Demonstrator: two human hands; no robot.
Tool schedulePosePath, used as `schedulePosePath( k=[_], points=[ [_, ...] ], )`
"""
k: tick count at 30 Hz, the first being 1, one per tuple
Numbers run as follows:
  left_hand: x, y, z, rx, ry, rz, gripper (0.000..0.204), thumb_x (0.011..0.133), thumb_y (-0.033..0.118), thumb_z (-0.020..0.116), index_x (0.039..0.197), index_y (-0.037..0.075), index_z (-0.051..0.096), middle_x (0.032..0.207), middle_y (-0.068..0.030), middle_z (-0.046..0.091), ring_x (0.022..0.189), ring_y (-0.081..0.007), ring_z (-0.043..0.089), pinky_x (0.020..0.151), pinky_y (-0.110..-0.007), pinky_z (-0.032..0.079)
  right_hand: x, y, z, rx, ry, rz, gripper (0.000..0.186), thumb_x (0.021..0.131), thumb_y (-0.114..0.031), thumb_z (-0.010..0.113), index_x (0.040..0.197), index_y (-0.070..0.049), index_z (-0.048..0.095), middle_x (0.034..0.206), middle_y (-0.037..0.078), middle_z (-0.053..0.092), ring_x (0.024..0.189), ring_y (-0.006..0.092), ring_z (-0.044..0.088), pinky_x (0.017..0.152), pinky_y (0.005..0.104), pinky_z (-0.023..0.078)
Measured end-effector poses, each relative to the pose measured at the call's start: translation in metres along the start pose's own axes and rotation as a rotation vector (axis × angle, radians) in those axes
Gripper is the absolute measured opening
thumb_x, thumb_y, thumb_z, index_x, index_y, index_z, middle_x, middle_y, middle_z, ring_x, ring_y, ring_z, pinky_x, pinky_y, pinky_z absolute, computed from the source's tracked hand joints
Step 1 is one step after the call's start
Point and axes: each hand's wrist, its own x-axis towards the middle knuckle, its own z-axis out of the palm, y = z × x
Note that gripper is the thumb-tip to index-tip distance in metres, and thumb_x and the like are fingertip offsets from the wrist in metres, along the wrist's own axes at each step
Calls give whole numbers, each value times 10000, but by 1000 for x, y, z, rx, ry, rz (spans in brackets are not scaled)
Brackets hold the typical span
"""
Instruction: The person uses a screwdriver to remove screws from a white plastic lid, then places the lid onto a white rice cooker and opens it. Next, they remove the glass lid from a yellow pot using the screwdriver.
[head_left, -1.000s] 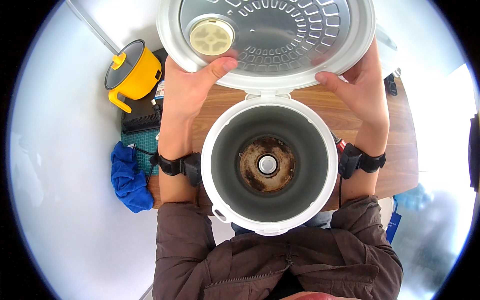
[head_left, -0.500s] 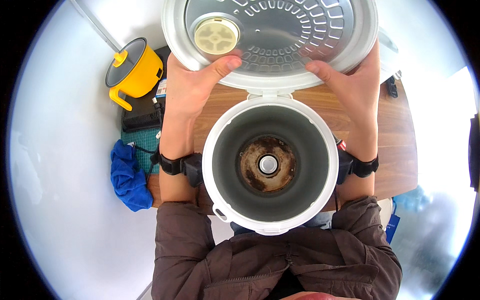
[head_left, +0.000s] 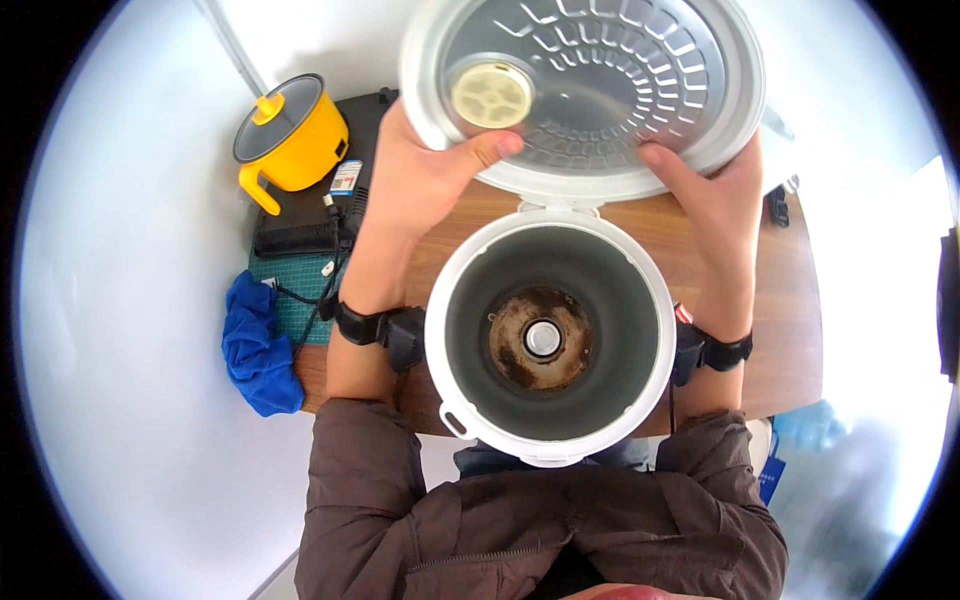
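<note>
One wooden desk (head_left: 775,310) is partly covered by a white rice cooker (head_left: 545,449) that overlaps its near edge; wood grain runs on to the right edge. The cooker's raised lid (head_left: 590,100) is cut off at the top. Left hand (head_left: 422,180) and right hand (head_left: 718,200), half-spread, grasp its rim, thumbs in front, other fingers hidden behind; a round cream cap (head_left: 492,95) sits just above the left thumb

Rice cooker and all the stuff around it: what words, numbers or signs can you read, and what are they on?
White label with blue, near the yellow pot: too small to read.
Blue bag-like thing: pale marks, too small to read.
Rice cooker and its lid: no words I can see.
</note>
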Motion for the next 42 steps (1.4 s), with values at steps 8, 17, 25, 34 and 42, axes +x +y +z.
schedulePosePath(
  k=[8,17,25,34,42],
  points=[
    [1,5,4,-34,-13,-6,455,813,20,849,1218,5,641,1100,-59,739,1015,-124,674,886,-299,550,52,-86,-13,-546,-67,-635,619,839,-185,833,1381,-53,565,1249,153,690,1139,245,672,969,419,558],
    [-6,8,10,-47,7,27,455,832,43,852,1227,3,630,1122,-55,727,1028,-109,654,903,-294,541,78,-165,52,-1184,-492,-596,367,789,-242,828,1061,-42,684,881,130,703,863,310,688,756,409,534],
    [-14,19,12,-13,19,10,559,808,-9,827,1319,-6,600,1154,-86,729,1048,-131,661,916,-316,545,63,-160,66,-1209,-394,-482,304,773,-200,849,1013,-99,692,848,85,735,767,237,712,738,345,540],
    [-16,24,17,54,34,-2,608,791,-18,820,1353,-3,588,1144,-102,741,1025,-142,681,902,-329,556,64,-159,57,-1127,-462,-420,283,794,-166,834,1012,-88,671,864,87,726,759,228,690,741,345,531],
    [-19,27,19,67,51,12,568,803,-11,808,1331,-9,600,1110,-108,747,1014,-151,694,887,-334,562,70,-164,58,-1075,-597,-402,268,803,-161,823,1012,-60,690,875,114,741,762,240,702,742,352,536]
  ],
)
